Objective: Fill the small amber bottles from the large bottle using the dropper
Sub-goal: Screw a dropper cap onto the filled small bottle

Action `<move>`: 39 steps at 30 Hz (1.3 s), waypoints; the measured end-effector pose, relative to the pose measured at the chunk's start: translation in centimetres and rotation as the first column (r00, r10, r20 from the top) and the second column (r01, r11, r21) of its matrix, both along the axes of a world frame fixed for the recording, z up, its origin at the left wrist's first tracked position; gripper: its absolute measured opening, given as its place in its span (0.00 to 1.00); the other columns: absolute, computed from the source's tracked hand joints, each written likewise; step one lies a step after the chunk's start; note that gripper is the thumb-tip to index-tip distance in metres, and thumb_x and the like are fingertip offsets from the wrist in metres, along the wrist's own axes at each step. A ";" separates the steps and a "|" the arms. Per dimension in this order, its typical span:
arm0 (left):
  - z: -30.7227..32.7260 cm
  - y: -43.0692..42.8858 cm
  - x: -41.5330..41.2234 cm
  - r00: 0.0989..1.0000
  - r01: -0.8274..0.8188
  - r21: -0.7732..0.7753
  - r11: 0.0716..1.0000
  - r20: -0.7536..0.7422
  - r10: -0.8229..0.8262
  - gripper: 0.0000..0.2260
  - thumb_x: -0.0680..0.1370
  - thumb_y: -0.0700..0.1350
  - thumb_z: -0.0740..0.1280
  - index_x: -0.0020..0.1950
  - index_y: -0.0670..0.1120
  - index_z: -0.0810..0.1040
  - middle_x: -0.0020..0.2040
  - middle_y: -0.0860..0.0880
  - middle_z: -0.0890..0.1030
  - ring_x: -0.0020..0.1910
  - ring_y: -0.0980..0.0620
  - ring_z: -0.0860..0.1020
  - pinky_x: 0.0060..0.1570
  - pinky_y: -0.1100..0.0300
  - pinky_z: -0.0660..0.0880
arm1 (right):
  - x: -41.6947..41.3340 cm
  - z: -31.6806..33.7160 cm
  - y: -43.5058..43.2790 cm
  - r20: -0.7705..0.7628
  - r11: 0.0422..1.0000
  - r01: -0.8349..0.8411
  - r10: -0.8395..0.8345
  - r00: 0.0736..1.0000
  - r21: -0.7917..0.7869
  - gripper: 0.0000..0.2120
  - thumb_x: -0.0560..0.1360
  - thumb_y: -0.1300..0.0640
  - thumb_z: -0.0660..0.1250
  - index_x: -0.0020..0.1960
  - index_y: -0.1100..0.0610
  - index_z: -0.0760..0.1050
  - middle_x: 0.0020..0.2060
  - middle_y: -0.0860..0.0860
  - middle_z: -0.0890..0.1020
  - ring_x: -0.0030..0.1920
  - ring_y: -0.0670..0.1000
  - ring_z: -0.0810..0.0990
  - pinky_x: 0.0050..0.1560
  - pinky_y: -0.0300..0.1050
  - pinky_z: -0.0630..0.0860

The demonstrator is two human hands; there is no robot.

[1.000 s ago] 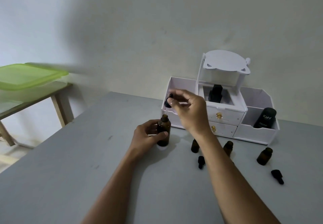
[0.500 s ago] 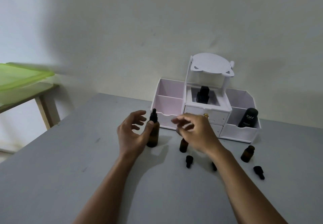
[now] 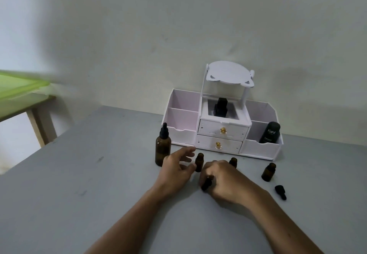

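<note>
The large amber bottle (image 3: pixel 162 148) stands upright on the grey table (image 3: pixel 79 194), its black dropper seated in the neck. My left hand (image 3: pixel 177 166) is open just right of it, fingers reaching around a small uncapped amber bottle (image 3: pixel 199 162). My right hand (image 3: pixel 222 180) is closed on a small black dropper cap (image 3: pixel 206 184) lying on the table. A second small bottle (image 3: pixel 233 161) peeks out behind my right hand. A third small bottle (image 3: pixel 268 171) stands further right, with another black cap (image 3: pixel 280 192) lying beside it.
A white desk organiser (image 3: pixel 222 134) with two drawers stands against the wall, holding a black Kahf bottle (image 3: pixel 269 132) at right and a black bottle (image 3: pixel 220 107) in the middle. A green-lidded box (image 3: pixel 17 85) sits on a wooden side table at left.
The dropper went back into the large bottle and my left hand let go of it, moving right to a small bottle. My right hand dropped down onto a black cap.
</note>
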State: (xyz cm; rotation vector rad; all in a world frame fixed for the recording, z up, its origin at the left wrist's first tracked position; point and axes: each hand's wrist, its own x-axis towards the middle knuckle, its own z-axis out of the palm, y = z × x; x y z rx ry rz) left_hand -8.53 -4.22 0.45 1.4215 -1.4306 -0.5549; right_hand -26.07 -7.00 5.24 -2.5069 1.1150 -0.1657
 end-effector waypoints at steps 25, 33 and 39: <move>-0.1 -0.9 -0.4 0.995 0.004 0.023 1.000 0.100 -0.006 0.15 0.74 0.39 0.74 0.60 0.48 0.85 0.51 0.53 0.87 0.47 0.66 0.82 0.52 0.78 0.73 | 1.8 -1.2 -3.8 0.666 0.965 0.252 -0.238 0.707 0.078 0.06 0.70 0.61 0.78 0.44 0.55 0.83 0.39 0.48 0.86 0.41 0.46 0.85 0.42 0.31 0.76; 0.0 -0.8 -0.4 0.994 0.012 0.020 1.000 0.106 -0.014 0.14 0.74 0.39 0.74 0.59 0.48 0.85 0.49 0.54 0.87 0.45 0.70 0.81 0.49 0.79 0.73 | 1.6 -1.2 -3.8 0.628 0.967 0.254 -0.208 0.750 0.016 0.17 0.69 0.56 0.79 0.57 0.50 0.81 0.43 0.46 0.85 0.42 0.44 0.84 0.46 0.32 0.80; -0.1 -0.8 -0.6 0.996 0.015 0.030 0.999 0.088 -0.017 0.14 0.76 0.40 0.73 0.61 0.48 0.84 0.52 0.54 0.87 0.48 0.63 0.82 0.51 0.77 0.75 | 1.8 -1.6 -3.9 0.610 0.970 0.240 -0.174 0.773 -0.029 0.12 0.69 0.59 0.78 0.52 0.51 0.85 0.47 0.47 0.86 0.48 0.45 0.85 0.52 0.40 0.82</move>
